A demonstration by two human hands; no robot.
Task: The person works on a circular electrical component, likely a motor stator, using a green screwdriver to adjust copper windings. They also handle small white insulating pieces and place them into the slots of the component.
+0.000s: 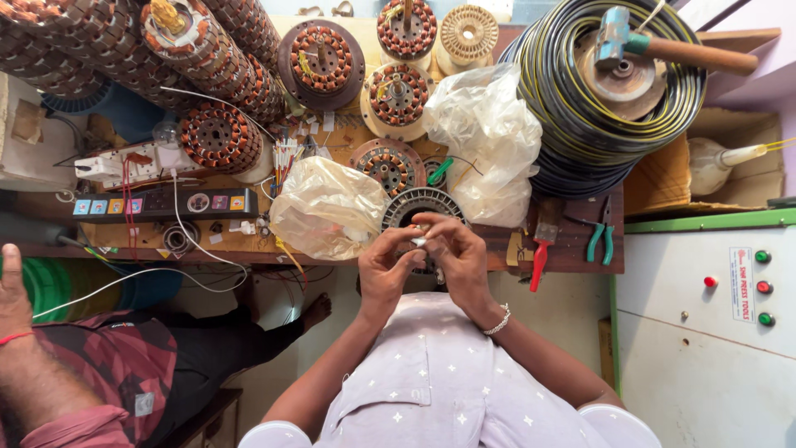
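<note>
Workbench [572, 241]: dark wooden top, cluttered, set against a pale wall, with pale floor below its front edge; white control cabinet [705, 332] with red and green buttons at the right, topped by a green strip. On the bench: stacked copper-wound stators [217, 135] at the upper left; a large coil of black and yellow cable [572, 124] at the upper right, a hammer [663, 46] lying across it; two crumpled clear plastic bags [327, 207] near the middle; a black switch board [157, 205] with white wires at the left; a red-handled brush [543, 241] and green-handled pliers [601, 236] at the right. Ring-shaped stator core [419, 206] at the bench edge, just behind the hands, partly hidden by them. Left hand [385, 270] and right hand [456, 257] brought together, fingertips pinching a small pale piece [419, 241], too small to identify. Another person's arm with a red wrist thread [16, 332] at the lower left, well apart.
</note>
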